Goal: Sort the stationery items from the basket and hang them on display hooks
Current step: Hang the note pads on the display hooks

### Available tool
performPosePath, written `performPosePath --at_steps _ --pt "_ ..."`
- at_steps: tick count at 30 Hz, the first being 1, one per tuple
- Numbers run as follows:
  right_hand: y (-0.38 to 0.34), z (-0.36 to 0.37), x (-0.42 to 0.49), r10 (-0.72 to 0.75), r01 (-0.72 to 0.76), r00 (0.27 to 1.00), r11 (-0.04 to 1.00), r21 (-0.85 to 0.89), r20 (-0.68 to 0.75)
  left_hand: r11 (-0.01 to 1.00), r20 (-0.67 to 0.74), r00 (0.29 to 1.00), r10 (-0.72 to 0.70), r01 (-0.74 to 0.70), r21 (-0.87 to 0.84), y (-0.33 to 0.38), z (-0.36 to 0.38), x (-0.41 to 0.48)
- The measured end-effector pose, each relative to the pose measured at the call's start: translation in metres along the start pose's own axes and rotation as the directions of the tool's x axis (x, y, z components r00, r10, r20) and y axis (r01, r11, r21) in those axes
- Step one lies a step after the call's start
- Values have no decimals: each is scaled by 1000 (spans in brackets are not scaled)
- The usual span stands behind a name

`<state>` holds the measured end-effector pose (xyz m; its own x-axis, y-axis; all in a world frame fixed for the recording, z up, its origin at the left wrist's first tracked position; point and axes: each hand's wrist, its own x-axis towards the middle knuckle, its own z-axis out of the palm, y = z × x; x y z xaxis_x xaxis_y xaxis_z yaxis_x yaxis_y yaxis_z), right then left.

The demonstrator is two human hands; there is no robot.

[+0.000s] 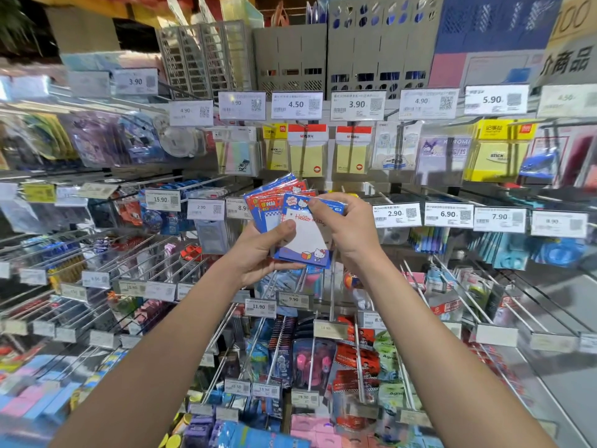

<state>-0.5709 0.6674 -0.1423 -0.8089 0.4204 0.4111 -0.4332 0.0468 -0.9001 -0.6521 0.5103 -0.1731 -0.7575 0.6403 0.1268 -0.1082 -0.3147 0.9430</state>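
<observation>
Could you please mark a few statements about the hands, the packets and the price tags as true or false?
1. Both hands hold a fan of sticky-note packets. True.
2. The left hand is empty. False: its thumb presses the front packet.
3. The right hand pinches the front packet's top edge. True.
4. The 4.50 tag hangs left of the 3.90 tag. True.
5. The yellow note pads hang below the hands. False: they hang above.

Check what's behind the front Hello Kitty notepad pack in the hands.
Behind the front notepad pack sit more packs, fanned up-left, red and blue headers showing. Left hand and right hand cover their lower parts, so the exact count is unclear.
</observation>
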Motion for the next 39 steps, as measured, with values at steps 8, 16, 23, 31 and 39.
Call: performPosePath --at_steps 8,16,23,31,39 --pt "-5 -3 5 139 -146 987 986 83 86 1000 -24 1000 1 0 23 -1 -6 2" --pt "-11 -9 14 141 -108 962 983 -150 235 999 -7 1000 7 -7 43 -1 -14 4" --pt "-7 -10 17 107 -50 955 977 -206 276 996 -15 1000 19 -18 92 -1 -18 6" --pt "18 -4 -1 89 -107 980 990 89 179 995 -127 987 94 -88 48 0 -18 7" --pt "49 -10 -12 136 -130 978 990 -46 157 997 -209 975 73 -71 18 3 -21 4"
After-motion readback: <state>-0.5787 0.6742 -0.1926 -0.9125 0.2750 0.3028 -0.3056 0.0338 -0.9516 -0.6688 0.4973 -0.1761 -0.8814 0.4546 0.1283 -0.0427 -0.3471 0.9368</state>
